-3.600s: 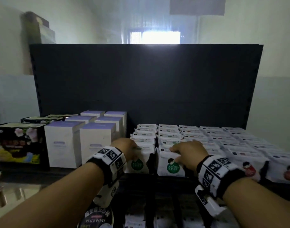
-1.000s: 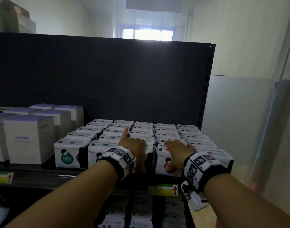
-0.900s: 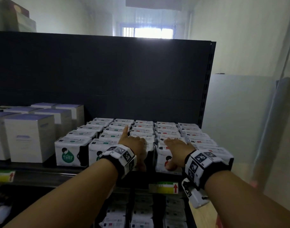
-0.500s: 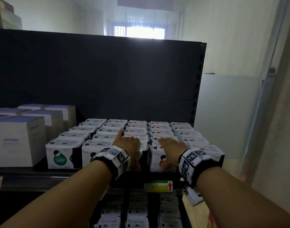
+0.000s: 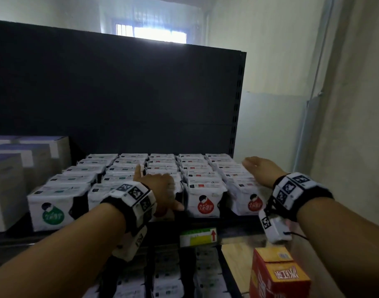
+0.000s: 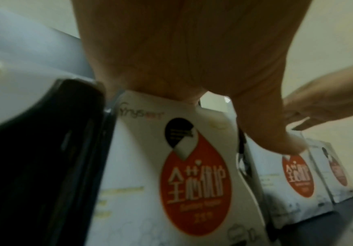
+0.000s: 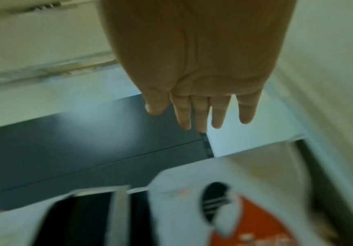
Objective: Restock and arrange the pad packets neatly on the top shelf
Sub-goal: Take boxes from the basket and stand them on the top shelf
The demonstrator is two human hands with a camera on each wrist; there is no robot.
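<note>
Rows of white pad packets [image 5: 162, 168] fill the top shelf [image 5: 231, 222] in front of a dark back panel [image 5: 119, 93], green-labelled rows to the left and red-labelled rows to the right. The left hand [image 5: 160, 190] rests on the front packet of the third row (its red label shows in the left wrist view), thumb down the packet's face; how the fingers lie cannot be told. The right hand [image 5: 259, 168] hovers flat, fingers straight and holding nothing, above the rightmost row.

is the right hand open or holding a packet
Open: the right hand shows straight, spread fingers with nothing in them, lifted above the packets.
</note>
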